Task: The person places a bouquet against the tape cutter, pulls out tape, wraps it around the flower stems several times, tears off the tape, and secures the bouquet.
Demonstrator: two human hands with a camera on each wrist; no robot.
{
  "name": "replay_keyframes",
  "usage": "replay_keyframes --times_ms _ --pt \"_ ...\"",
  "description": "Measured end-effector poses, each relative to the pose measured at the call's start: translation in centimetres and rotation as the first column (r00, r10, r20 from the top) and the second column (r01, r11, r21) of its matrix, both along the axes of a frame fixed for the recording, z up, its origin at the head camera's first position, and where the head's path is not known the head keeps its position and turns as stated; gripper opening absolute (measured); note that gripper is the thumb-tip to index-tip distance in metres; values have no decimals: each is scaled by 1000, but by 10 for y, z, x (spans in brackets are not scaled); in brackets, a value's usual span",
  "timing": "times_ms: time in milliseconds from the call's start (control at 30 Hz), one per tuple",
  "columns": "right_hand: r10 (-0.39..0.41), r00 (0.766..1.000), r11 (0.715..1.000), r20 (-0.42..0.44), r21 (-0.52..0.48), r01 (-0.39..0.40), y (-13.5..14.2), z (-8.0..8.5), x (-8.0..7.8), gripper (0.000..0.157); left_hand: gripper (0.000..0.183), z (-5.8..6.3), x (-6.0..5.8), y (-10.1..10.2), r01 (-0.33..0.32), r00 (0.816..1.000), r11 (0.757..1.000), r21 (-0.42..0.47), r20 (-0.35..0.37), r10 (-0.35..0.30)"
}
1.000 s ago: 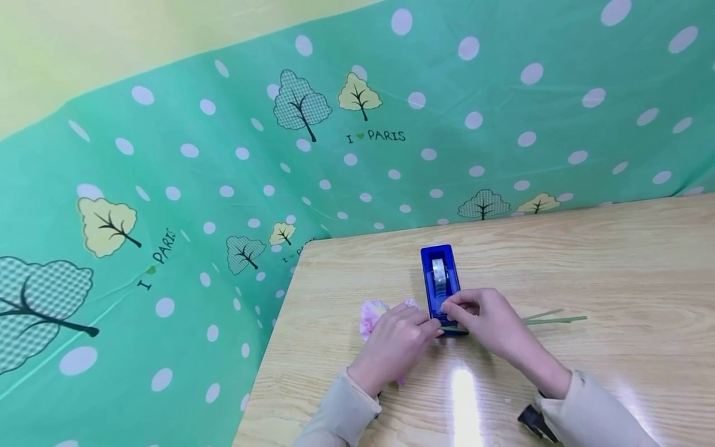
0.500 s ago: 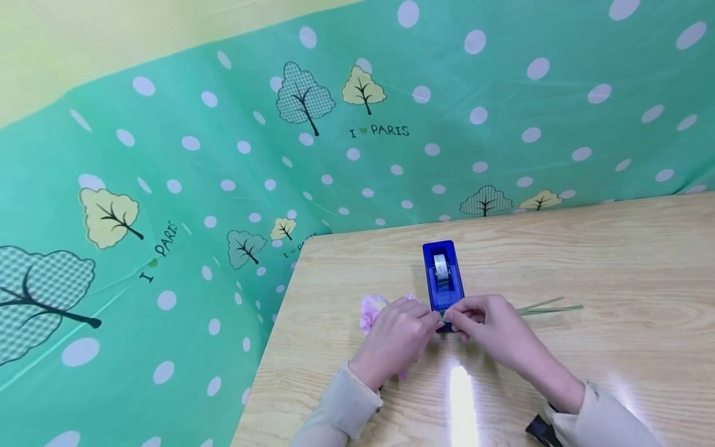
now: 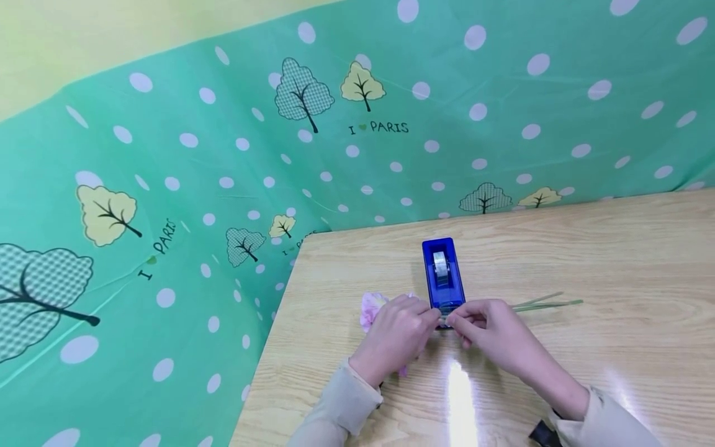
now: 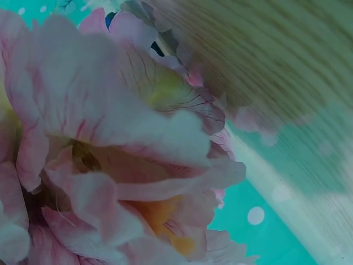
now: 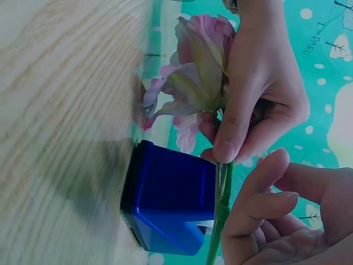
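My left hand [image 3: 399, 332] pinches the green stems [image 5: 222, 210] just below the pink artificial flowers [image 5: 201, 72], thumb on top. Petals of these flowers [image 4: 127, 149] fill much of the left wrist view. A shiny bit of clear tape [image 5: 222, 172] shows on the stems at the left thumb. My right hand [image 3: 494, 332] is close beside it, with thumb and bent fingers pinching the tape by the stems; its end is mostly hidden. The stem ends [image 3: 550, 304] stick out past the right hand. Directly behind the fingertips stands a blue tape dispenser [image 3: 430, 282].
A wooden table [image 3: 625, 261] lies under everything, with a bright reflection in front of the hands. Green dotted cloth [image 3: 357, 174] hangs along its back and left side. Something black [image 3: 544, 433] shows by the right sleeve.
My right hand has come away from the front of the tape dispenser, slightly down and right, to the stems by the left fingers. The left hand keeps its grip.
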State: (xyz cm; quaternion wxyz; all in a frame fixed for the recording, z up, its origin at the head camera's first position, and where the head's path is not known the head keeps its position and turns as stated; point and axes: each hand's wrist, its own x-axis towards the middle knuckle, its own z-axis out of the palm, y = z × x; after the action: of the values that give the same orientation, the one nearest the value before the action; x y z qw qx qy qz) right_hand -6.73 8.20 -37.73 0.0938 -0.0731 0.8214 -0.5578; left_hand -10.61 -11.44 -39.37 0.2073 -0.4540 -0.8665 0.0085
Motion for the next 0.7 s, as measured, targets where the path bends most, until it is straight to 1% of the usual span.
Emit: replay_keyframes --times_ms 167,267,400,533,700 --pt "8 1000 1000 -4 12 -8 1 -4 2 19 16 -1 0 0 -4 1000 1000 6 16 4" --pt "15 1000 1000 4 8 -15 1 -6 2 19 15 0 0 0 -9 1000 1000 -5 12 9" --pt "20 1000 1000 -13 16 -20 0 -8 3 17 12 1 0 0 -13 1000 1000 -18 6 14" --pt "5 998 997 -70 80 0 -2 -10 5 14 10 2 1 0 -10 1000 1000 -16 12 10" --pt "-21 990 981 -139 190 48 -5 -11 6 11 8 3 2 0 -6 1000 1000 -17 11 7"
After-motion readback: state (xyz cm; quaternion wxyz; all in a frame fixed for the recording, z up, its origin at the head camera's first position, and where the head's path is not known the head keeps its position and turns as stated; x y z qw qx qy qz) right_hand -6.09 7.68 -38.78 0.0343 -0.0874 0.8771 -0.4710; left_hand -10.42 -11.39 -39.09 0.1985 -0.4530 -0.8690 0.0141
